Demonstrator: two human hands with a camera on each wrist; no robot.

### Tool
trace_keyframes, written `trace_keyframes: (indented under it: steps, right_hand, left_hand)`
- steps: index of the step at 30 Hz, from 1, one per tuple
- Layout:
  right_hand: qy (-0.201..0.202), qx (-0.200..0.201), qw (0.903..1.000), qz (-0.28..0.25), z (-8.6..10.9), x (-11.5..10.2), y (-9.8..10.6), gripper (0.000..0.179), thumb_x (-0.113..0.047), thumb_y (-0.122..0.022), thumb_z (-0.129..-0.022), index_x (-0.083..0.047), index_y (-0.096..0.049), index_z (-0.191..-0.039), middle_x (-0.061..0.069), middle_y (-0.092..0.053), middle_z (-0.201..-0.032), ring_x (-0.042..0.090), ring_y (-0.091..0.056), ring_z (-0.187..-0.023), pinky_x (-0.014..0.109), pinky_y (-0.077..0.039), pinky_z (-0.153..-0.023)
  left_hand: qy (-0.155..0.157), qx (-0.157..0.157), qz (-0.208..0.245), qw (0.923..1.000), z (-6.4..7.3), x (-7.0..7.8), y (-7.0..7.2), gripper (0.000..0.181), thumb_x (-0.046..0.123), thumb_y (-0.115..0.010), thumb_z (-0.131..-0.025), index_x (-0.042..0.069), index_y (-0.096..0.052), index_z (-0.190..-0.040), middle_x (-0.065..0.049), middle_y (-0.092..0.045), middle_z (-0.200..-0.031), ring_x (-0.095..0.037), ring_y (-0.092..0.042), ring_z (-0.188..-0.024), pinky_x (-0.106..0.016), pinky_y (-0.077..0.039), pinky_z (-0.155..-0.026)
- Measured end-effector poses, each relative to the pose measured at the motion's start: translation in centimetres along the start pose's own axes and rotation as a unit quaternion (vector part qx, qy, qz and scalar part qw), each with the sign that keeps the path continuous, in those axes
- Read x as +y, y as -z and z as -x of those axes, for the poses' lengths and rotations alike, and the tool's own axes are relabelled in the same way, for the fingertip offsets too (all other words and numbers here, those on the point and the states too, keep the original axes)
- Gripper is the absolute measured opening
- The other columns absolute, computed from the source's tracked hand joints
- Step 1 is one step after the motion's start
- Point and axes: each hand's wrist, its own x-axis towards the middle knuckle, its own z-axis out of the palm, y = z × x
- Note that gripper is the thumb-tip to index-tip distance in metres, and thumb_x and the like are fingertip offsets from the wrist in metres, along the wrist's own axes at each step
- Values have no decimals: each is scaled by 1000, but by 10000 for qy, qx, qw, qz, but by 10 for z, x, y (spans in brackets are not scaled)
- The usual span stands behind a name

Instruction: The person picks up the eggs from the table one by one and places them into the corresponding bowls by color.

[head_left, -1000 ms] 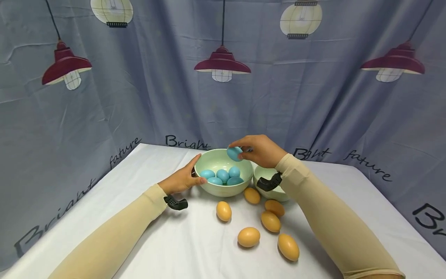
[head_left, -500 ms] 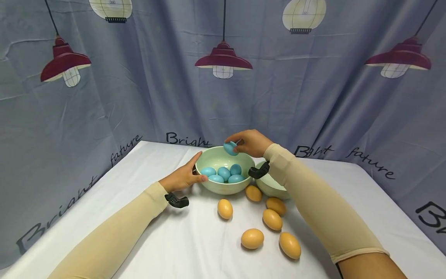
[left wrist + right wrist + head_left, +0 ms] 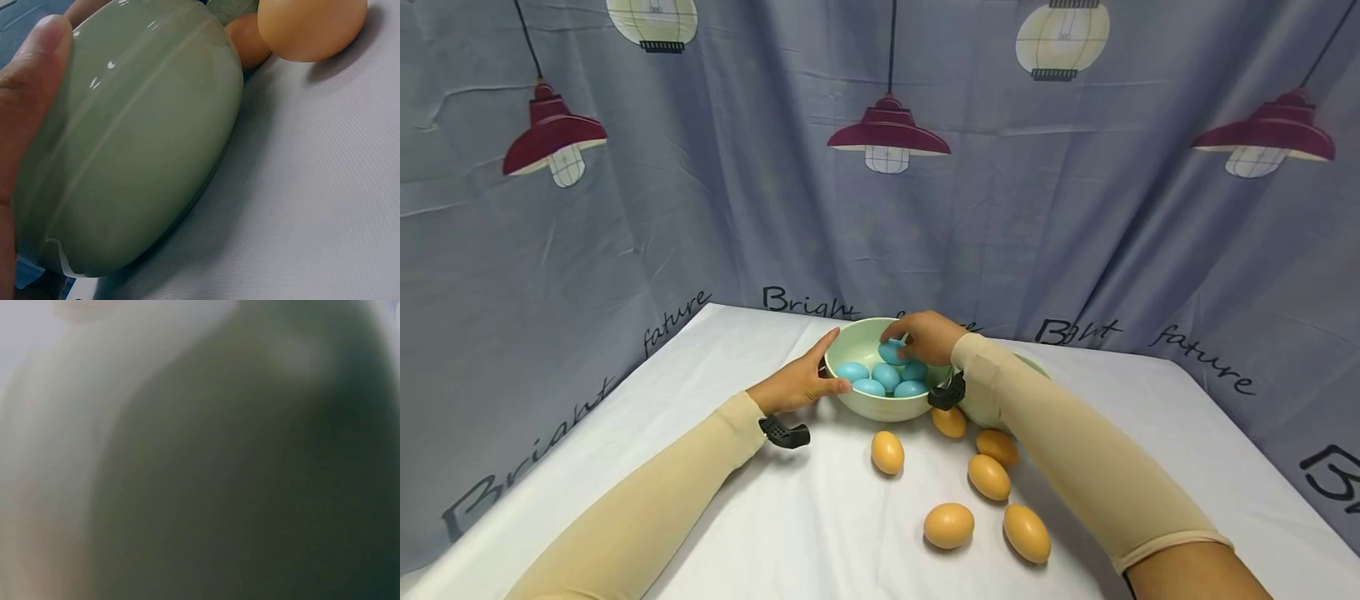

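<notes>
A pale green bowl [image 3: 886,408] stands on the table with several blue eggs [image 3: 885,377] in it. Around its left side my left hand [image 3: 793,384] is spread, thumb at the front and fingers toward the back. In the left wrist view the thumb [image 3: 39,75] lies against the bowl [image 3: 140,137]. My right hand [image 3: 931,337] pinches another blue egg [image 3: 891,352] low inside the bowl, just above the others. The right wrist view is a close green blur, likely the bowl wall, and the fingers there are unclear.
To the right, partly hidden by the right forearm, stands a second green bowl [image 3: 979,410]; its inside is mostly hidden. Several orange eggs lie loose in front of the bowls, one nearest the left hand [image 3: 887,452] and another at the front right [image 3: 1027,533]. A printed curtain [image 3: 880,225] hangs behind.
My right hand has moved left and down with the blue egg, from above the bowl's rim into the bowl. The left hand keeps its place on the bowl.
</notes>
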Motion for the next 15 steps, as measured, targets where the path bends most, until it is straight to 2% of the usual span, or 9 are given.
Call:
trace_keyframes:
  steps: [9,15]
  right_hand:
    - [30,-363,9993,124,-1,3,-9,34,-14,-74,-87,-23,-68,-120,2,-69,-113,18,-65,-100,35,-52,-88]
    - [-63,-419,9988,241,1,3,-16,34,-16,-75,-86,-24,-68,-119,2,-69,-112,17,-64,-100,33,-52,-88]
  left_hand:
    - [-2,48,-85,10000,0,0,0,116,65,-72,-74,32,3,-157,-5,-15,-162,-24,-25,-144,-46,-20,-118]
    - [38,28,-65,10000,1,1,-1,117,65,-72,-74,31,3,-157,-4,-15,-162,-24,-25,-145,-47,-20,-118]
